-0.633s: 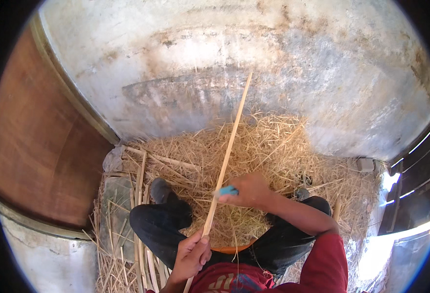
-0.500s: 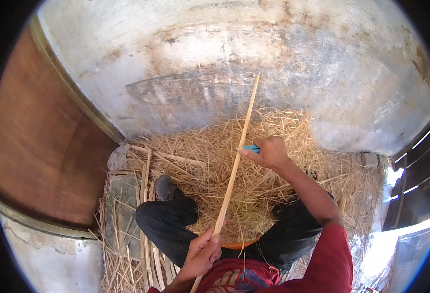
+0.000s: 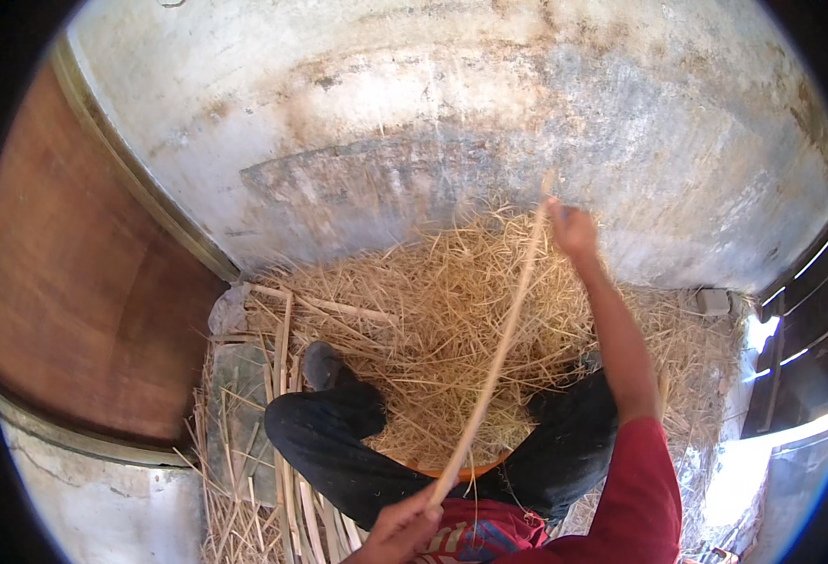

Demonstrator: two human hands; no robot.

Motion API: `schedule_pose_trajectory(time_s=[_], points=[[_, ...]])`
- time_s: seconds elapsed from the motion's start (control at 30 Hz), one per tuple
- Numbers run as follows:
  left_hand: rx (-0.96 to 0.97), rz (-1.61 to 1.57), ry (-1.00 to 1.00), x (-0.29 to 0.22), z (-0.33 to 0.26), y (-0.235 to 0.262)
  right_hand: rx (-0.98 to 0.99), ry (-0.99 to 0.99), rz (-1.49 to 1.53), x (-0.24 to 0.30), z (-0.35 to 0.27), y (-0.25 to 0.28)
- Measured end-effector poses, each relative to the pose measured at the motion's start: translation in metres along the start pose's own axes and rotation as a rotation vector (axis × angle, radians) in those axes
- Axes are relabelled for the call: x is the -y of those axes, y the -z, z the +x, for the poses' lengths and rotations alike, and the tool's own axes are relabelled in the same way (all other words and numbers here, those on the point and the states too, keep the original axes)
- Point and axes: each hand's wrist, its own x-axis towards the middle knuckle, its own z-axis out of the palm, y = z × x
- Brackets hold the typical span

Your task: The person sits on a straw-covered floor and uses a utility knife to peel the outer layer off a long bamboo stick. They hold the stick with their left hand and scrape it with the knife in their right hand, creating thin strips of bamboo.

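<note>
A long, pale bamboo strip point(image 3: 498, 362) slants from my lap up toward the wall. My left hand point(image 3: 401, 532) is closed around its near part, low in front of my red shirt. At the far part of the strip is my right hand point(image 3: 576, 232), closed on a small blue-handled knife that is mostly hidden by the fingers and blurred. Its thumb side is against the strip, close to the far tip.
Curly shavings point(image 3: 470, 310) cover the floor between my bent legs. Several split strips point(image 3: 287, 376) lie at the left, beside a grey slab point(image 3: 237, 414). A stained wall point(image 3: 414, 122) stands ahead, with a brown panel point(image 3: 94, 273) at left.
My right hand has slid away from me along the strip toward its far tip. The strip's far part has swung right, and my left hand has shifted slightly nearer and right.
</note>
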Motion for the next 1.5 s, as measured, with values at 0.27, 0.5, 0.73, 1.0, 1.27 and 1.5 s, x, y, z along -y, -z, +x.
schedule_pose_trajectory(time_s=[0.27,0.5,0.73,1.0,1.27,1.5], points=[[-0.162,0.149,0.026,0.039,0.005,0.02,0.02,-0.014,-0.116,-0.049,0.006,0.019],[-0.168,-0.034,-0.289,-0.003,0.044,0.025,0.413,1.051,-0.219,0.079,-0.211,0.003],[-0.219,0.082,-0.228,-0.008,0.031,0.012,0.33,0.847,-0.182,0.077,-0.172,-0.006],[-0.227,0.213,-0.256,-0.013,0.023,0.003,0.333,0.561,-0.109,0.068,-0.13,-0.01],[-0.185,0.386,-0.201,-0.016,0.014,-0.001,0.223,0.406,-0.217,0.043,-0.086,-0.009],[-0.25,0.17,-0.204,-0.012,0.015,0.004,0.331,0.969,-0.041,0.065,-0.203,-0.018]])
